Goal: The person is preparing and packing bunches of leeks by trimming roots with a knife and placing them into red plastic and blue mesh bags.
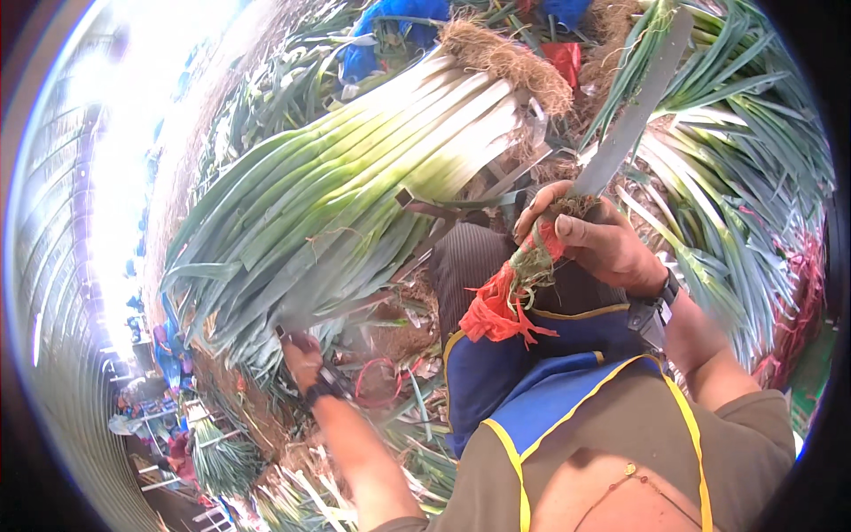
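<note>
A large bundle of leeks [355, 168] lies in front of me, roots toward the upper right and green leaves toward the lower left. My right hand [594, 239] is closed around the handle of a long knife. The knife blade [634, 111] points up and away. Red plastic [501, 306] wraps the handle and hangs in torn strips below my fist. My left hand [303, 356] is low beside the leaf ends, close to the dark end of a metal bar [282, 332]. Its fingers are blurred and partly hidden, so I cannot tell what they touch.
More leeks [709, 195] are heaped on the right, with others [306, 488] at the lower left. A tied bundle [222, 448] stands farther left. Blue plastic [390, 31] lies beyond the roots. A red string loop [377, 383] lies near my left wrist. A blue apron [550, 390] covers my lap.
</note>
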A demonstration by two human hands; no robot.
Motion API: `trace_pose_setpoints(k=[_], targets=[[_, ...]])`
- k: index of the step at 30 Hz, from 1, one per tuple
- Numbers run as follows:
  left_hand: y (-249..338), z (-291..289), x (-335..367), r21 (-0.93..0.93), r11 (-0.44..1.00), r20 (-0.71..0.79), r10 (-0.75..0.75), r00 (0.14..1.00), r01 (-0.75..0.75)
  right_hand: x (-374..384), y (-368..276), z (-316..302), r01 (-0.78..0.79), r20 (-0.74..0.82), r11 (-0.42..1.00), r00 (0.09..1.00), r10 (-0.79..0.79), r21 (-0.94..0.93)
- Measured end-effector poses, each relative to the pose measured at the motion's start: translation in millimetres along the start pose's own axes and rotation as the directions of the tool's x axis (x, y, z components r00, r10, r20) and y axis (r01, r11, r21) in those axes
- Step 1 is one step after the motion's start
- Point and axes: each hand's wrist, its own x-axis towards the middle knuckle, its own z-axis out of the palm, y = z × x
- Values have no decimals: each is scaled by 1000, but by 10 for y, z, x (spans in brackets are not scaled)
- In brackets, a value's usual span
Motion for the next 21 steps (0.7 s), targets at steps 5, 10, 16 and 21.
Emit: trace_pose_setpoints(k=[5,10,16,21], targets=[[-442,211,-1348,880,119,103,898,428,-460,-158,-302,-233,154,-155,988,975,-156,-25],[-565,1906,-2165,462,-491,761,648,45,-739,-326,-867,-774,392,-249,918,885,-394,-63],[-31,2291,-1592,285,-753,954,285,98,-593,-763,-305,-1506,80,-425,996,900,-93,-48],[120,2484,-1566,353,-478,935,216,282,-804,-1166,-18,-1534,-123,-481,975,876,19,-185]])
